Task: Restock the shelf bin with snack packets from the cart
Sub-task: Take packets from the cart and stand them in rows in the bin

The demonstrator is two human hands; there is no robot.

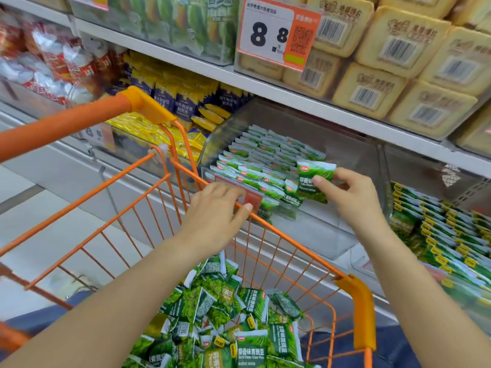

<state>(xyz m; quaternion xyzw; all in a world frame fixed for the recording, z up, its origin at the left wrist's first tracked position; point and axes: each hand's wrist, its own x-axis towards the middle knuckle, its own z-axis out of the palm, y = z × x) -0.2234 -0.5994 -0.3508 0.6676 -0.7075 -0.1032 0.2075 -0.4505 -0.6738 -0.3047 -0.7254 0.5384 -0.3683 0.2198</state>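
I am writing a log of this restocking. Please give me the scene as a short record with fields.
place: shop aisle, shelves
left hand: grips rim of orange wire cart
right hand: pinches small green snack packets at the bin
clear plastic shelf bin: partly filled, green packet rows on its left side
cart load: loose green packets

White metal shelves [292, 99] run across a shop aisle under bright, even light. The upper tier holds beige biscuit packs [398, 49] behind an orange price tag [276, 35], with green packs [186, 19] beside them. Lower left sit yellow packets [170, 102] and red-and-white bags [50, 62]. The floor [53, 208] is pale.
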